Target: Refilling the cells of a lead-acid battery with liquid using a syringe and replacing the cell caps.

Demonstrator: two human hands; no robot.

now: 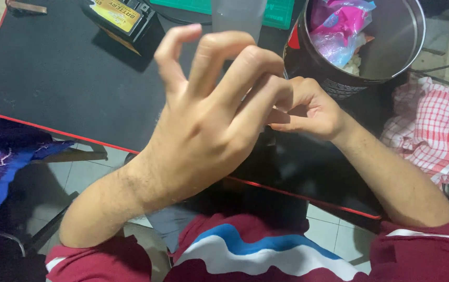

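Basically left hand [203, 125] fingers spread, blocking view; right hand [308, 107] pinches something tiny, hidden, over black table [62, 78]; probably light, fingertip hold suits it.

A black table [52, 78] with a red edge carried everything. On it stood a metal tin [391, 47], a battery [120, 15] and a checked cloth [433, 125].

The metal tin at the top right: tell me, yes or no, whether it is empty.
No: the metal tin holds pink and clear plastic bags against its left wall.
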